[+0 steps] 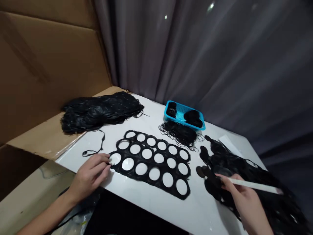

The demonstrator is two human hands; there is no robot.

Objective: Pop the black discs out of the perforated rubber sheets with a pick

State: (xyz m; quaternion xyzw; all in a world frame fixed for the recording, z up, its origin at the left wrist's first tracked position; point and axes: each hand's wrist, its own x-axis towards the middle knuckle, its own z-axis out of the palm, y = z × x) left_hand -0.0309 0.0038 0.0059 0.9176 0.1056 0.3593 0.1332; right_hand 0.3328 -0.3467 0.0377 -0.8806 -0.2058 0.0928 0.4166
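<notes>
A flat black sheet with rows of round holes (144, 165) lies on the white table. My left hand (91, 174) is closed at the sheet's left end, thumb and fingers pinching its edge by a hole. My right hand (244, 192) is closed around a flat white strip (259, 186), which slants to the right; its exact kind I cannot make out. That hand is over a heap of black pieces (274, 209), several of them round discs. Near its fingertips a dark disc (222, 171) shows, and I cannot tell whether they touch it.
A thick stack of black sheets (100, 112) rests partly on cardboard (44, 130) at the left. At the back stands a blue basket (181, 111) holding black pieces, with a tangle of thin black rings (179, 133) before it. A black scrap (97, 150) lies left of the sheet.
</notes>
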